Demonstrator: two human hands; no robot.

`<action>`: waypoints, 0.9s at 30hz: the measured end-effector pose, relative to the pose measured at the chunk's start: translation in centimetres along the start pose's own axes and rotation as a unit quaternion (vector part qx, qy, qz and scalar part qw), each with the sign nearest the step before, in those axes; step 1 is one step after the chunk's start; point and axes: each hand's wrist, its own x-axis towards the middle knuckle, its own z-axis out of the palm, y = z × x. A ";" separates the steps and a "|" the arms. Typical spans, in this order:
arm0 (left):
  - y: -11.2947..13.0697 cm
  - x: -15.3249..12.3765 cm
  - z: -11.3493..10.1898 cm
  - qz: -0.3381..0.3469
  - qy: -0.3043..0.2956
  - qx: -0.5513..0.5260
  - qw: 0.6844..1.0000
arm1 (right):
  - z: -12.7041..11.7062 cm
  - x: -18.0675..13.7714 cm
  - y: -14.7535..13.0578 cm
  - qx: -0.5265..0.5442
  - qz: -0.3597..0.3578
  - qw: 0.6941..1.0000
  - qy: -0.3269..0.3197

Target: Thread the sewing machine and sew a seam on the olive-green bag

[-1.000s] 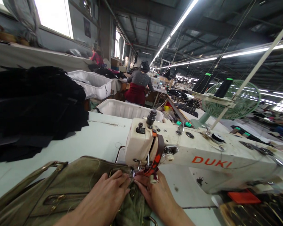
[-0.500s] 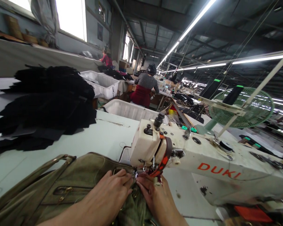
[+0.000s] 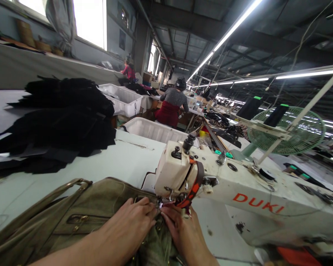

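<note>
Both hands held their place at the machine while the view swung

Little had changed in the last second beyond the view itself: the machine and tables had slid to the right as the head turned slightly. The left hand [image 3: 137, 223] still lay palm-down, fingers bent and close together, pressing on the olive bag [image 3: 108, 190] without gripping round it. The right hand [image 3: 181, 223] remained just beside it, its fingers and thumb gathered close at the cloth by the presser foot [image 3: 160, 203]; how firmly it pinched could not be told, because an orange-and-dark band [image 3: 194, 189] on the sewing machine [image 3: 173, 171] covered part of it.

The bag spread under the left hand and out beyond its far-left side, with a zipped pocket [image 3: 79, 218] and a handle [image 3: 74, 183] on that side; bunched folds ran between the two hands. The pocket sat a touch nearer the foot in view — though the head's turn may account for that, so whether any cloth had fed through stayed uncertain. For the work, this steadiness suggested careful guiding at one spot rather than repositioning.

Farther off, a black fabric pile [image 3: 63, 122] lay on the surface [image 3: 127, 157] well beyond the left hand.
</note>
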 end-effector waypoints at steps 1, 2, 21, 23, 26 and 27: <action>-0.1 0.0 0.1 0.000 0.004 -0.001 1.000 | 0.0 0.0 0.0 0.003 0.003 1.000 -0.004; -0.1 0.1 0.1 -0.003 0.006 -0.002 1.000 | 0.0 0.0 0.0 0.007 0.008 1.000 -0.011; -1.2 0.4 1.7 0.002 0.046 -0.014 0.999 | -3.0 0.7 0.8 0.087 0.121 0.989 0.011; -1.5 0.5 2.4 0.002 0.069 -0.013 0.998 | -2.9 0.8 0.7 0.053 0.121 0.991 0.030; -1.9 0.8 3.3 -0.003 0.104 -0.006 0.995 | -3.0 1.0 0.1 0.021 0.112 0.992 0.060; -2.0 0.9 3.6 -0.003 0.117 -0.002 0.993 | -3.1 1.1 -0.1 0.018 0.110 0.992 0.067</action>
